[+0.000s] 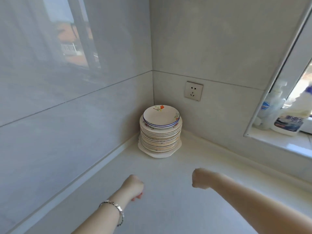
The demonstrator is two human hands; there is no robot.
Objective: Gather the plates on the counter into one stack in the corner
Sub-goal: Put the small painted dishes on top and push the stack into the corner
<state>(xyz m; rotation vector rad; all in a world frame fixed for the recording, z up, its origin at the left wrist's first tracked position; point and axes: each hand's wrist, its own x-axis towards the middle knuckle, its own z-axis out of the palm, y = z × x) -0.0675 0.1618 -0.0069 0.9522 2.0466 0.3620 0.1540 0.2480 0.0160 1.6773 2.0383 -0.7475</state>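
Ceramic plates [160, 137]: one stack in counter [168, 200] back corner, smallest on top, probably for steadiness | left hand [135, 186], right hand [200, 179]: fingers curled in, empty, well apart from stack | task looks done

Two arms show, both bare from hand to where the picture's lower edge cuts them off. The left hand [135, 186] has a bracelet [114, 207] on its wrist: a slim, silver-coloured chain of small blocky, faceted links that catch the light, with a few links darker toward the underside. It lies at a slant across the wrist. The right hand [200, 179] is blurred, its finer details unreadable.
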